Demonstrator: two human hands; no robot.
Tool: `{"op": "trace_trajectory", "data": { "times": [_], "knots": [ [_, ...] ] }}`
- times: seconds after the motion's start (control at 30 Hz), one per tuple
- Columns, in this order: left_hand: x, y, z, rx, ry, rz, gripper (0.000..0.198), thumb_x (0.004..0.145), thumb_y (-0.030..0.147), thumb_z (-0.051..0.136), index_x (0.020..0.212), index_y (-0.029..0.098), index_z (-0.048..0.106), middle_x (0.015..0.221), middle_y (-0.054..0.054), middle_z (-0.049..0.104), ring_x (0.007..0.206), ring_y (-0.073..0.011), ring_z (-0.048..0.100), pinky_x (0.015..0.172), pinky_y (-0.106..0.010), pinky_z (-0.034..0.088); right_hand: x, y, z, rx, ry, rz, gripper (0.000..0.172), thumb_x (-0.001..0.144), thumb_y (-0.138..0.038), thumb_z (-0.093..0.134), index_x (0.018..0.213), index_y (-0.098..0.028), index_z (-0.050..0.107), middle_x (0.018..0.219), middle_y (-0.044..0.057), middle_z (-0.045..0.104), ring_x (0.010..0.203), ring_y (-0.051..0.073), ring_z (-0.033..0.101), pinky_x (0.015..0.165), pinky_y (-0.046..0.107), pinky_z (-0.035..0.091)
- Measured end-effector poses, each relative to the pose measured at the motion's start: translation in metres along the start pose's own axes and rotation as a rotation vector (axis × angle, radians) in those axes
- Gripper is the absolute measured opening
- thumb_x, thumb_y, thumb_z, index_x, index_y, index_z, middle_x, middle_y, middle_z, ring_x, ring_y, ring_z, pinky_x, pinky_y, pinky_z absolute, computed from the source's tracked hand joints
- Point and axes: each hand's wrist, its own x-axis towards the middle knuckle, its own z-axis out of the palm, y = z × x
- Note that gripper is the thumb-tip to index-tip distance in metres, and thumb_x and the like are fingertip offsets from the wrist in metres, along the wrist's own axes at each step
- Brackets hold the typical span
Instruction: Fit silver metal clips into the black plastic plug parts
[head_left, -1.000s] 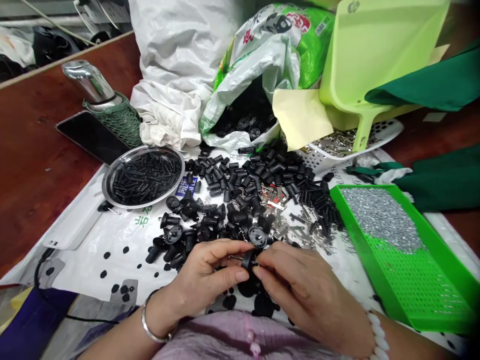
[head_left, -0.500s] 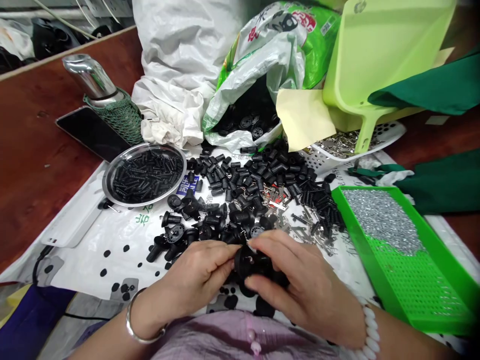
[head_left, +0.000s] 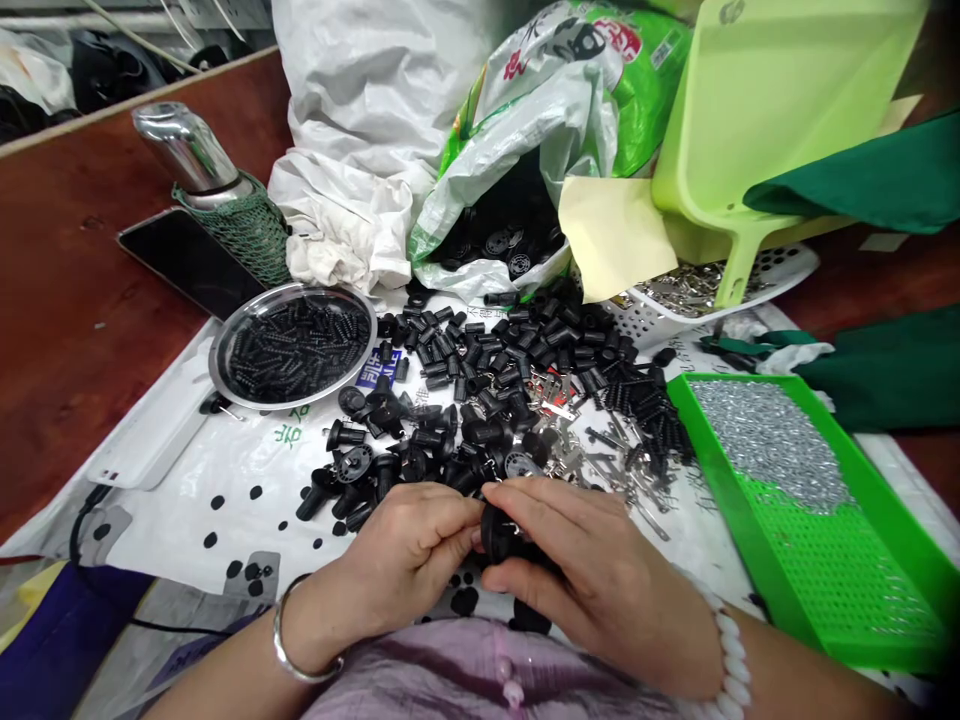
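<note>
Reddish-brown wooden workbench (head_left: 90,350) fills the left of the frame, with a white printed plastic sheet (head_left: 172,530) spread across it. At upper left, a steel flask (head_left: 187,150) in a green net sleeve (head_left: 247,230) stands beside a dark phone (head_left: 187,262); below them, a round steel tray (head_left: 291,403) holds black ribbed cylinders (head_left: 296,345). At upper centre, a white woven sack (head_left: 367,100) leans by a green printed bag (head_left: 600,80) with black spoked discs (head_left: 499,240) in its mouth. At upper right are a lime-green plastic scoop (head_left: 780,110), a white perforated basket (head_left: 787,270) of silver metal clips (head_left: 686,290) and green cloth (head_left: 847,180); at right, a green tray (head_left: 720,490) carries silver screws (head_left: 772,440). Mid-frame, a scatter of black plastic pieces (head_left: 480,340) lies beside loose metal pieces (head_left: 600,460). At lower centre, a black plastic part (head_left: 496,532) sits between the hands, just above the person's lilac top (head_left: 450,680): the left hand (head_left: 397,550), wearing a silver bangle (head_left: 300,640), pinches it from the left with closed fingertips, and the right hand (head_left: 592,570), wearing a white bead bracelet (head_left: 727,650), curls over it, nearly closed, hiding most of it.
</note>
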Motion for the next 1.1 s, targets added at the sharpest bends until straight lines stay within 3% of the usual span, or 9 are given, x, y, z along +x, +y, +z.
{"op": "trace_trajectory", "data": {
  "times": [0.17, 0.3, 0.47, 0.7, 0.87, 1.0, 1.1],
  "knots": [
    [0.001, -0.002, 0.005, -0.044, 0.008, 0.000, 0.026, 0.087, 0.013, 0.042, 0.064, 0.014, 0.051, 0.056, 0.002, 0.045, 0.052, -0.0077, 0.041, 0.052, -0.019, 0.033, -0.005, -0.001, 0.006, -0.032, 0.043, 0.009, 0.037, 0.093, -0.038, 0.043, 0.110, -0.008, 0.055, 0.091, 0.014, 0.068, 0.083, 0.022, 0.066, 0.070, 0.034, 0.057],
    [0.002, -0.001, 0.003, -0.148, -0.029, -0.050, 0.026, 0.090, 0.020, 0.042, 0.070, 0.013, 0.057, 0.059, 0.002, 0.047, 0.053, -0.0076, 0.042, 0.052, -0.018, 0.034, -0.007, 0.001, -0.001, 0.027, 0.049, 0.040, 0.046, 0.088, -0.045, 0.051, 0.116, -0.008, 0.050, 0.105, 0.016, 0.064, 0.099, 0.024, 0.061, 0.080, 0.035, 0.054],
    [0.002, 0.001, 0.001, -0.174, -0.069, -0.051, 0.026, 0.091, 0.021, 0.040, 0.075, 0.012, 0.059, 0.061, 0.000, 0.049, 0.056, -0.0082, 0.044, 0.054, -0.018, 0.035, -0.011, 0.003, -0.008, 0.195, 0.031, 0.166, 0.011, 0.087, -0.020, 0.053, 0.098, -0.019, 0.056, 0.105, 0.008, 0.064, 0.097, 0.017, 0.061, 0.083, 0.028, 0.052],
    [0.001, 0.003, 0.002, 0.069, -0.196, 0.015, 0.021, 0.087, 0.014, 0.039, 0.071, 0.014, 0.053, 0.064, -0.001, 0.053, 0.060, -0.0110, 0.046, 0.059, -0.022, 0.036, -0.021, 0.005, 0.005, 0.291, -0.010, 0.201, 0.009, 0.084, -0.012, 0.053, 0.088, -0.021, 0.055, 0.097, 0.004, 0.064, 0.089, 0.014, 0.062, 0.077, 0.022, 0.053],
    [0.011, 0.014, -0.009, 0.149, -0.286, 0.025, 0.017, 0.090, 0.019, 0.041, 0.086, 0.015, 0.057, 0.076, -0.003, 0.059, 0.069, -0.0123, 0.053, 0.065, -0.022, 0.041, -0.032, 0.015, 0.006, 0.309, 0.053, 0.225, 0.007, 0.084, -0.015, 0.055, 0.087, -0.021, 0.054, 0.099, 0.004, 0.062, 0.090, 0.014, 0.062, 0.078, 0.020, 0.053],
    [0.027, 0.005, -0.031, 0.211, -0.126, -0.027, 0.023, 0.091, 0.025, 0.044, 0.108, 0.018, 0.057, 0.093, -0.005, 0.064, 0.082, -0.0129, 0.058, 0.075, -0.023, 0.045, -0.041, 0.027, -0.002, 0.383, 0.165, 0.331, 0.007, 0.085, -0.018, 0.054, 0.089, -0.023, 0.053, 0.102, 0.003, 0.061, 0.093, 0.012, 0.061, 0.078, 0.016, 0.051],
    [0.049, -0.018, -0.046, 0.542, 0.001, -0.189, 0.024, 0.090, 0.028, 0.044, 0.106, 0.018, 0.059, 0.098, -0.006, 0.065, 0.089, -0.0149, 0.060, 0.081, -0.026, 0.046, -0.046, 0.035, -0.007, 0.415, 0.262, 0.378, 0.007, 0.085, -0.018, 0.054, 0.088, -0.024, 0.053, 0.103, 0.002, 0.062, 0.093, 0.011, 0.061, 0.081, 0.013, 0.049]
  ]
}}
